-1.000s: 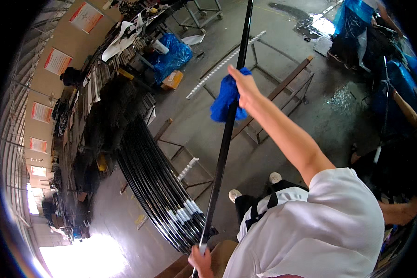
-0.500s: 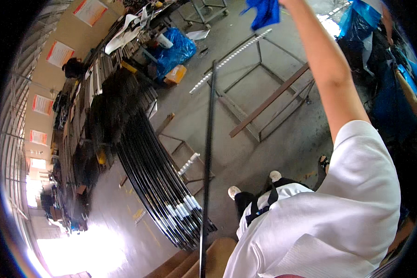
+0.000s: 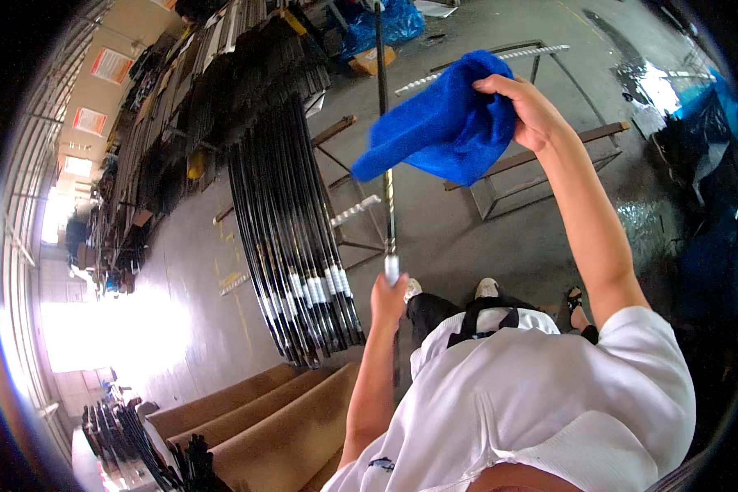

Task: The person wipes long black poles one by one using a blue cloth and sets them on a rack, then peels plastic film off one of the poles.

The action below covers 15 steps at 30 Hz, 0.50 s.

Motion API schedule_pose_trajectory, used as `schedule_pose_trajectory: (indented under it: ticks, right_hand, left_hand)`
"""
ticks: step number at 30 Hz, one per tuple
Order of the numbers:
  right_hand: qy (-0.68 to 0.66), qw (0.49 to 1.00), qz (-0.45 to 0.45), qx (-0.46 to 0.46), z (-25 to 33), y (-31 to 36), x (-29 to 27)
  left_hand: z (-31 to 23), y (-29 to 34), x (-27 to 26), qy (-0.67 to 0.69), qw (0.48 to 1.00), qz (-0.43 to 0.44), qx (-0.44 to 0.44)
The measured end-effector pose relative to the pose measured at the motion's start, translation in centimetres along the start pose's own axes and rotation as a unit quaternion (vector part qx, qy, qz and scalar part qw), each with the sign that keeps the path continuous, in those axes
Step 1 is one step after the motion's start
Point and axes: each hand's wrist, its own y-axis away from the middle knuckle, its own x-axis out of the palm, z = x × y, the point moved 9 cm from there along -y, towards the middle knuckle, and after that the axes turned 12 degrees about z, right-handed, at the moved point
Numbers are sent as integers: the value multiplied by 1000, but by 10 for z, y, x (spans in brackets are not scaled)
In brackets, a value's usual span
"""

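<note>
My left hand is closed around a long dark rod, just below a white band on it. From there the rod runs up and away from me. In my right hand is a bunched blue cloth, gripped at its right side. Its loose end hangs to the left and crosses in front of the rod; whether it touches cannot be told. Left of the rod lies a row of similar black rods, with white bands near their close ends.
Beyond the cloth stands a metal frame stand with a white-wrapped bar. Brown padded boards lie at lower left. Dark stock is piled along the left wall. Blue plastic sheeting and a cardboard box lie at the back.
My right hand has brought the blue cloth down and inward, over the rod. My left hand has come into view, gripping the rod. The view has shifted.
</note>
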Motion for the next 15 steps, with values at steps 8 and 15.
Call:
schedule_pose_trajectory:
  ticks: [8, 15]
  right_hand:
    - [238, 921, -253, -175, -83, 15, 0]
    - [345, 895, -244, -142, -114, 39, 37]
  left_hand:
    - [-159, 41, 33, 213, 969, 88, 87]
    - [-174, 68, 10, 90, 974, -44, 203]
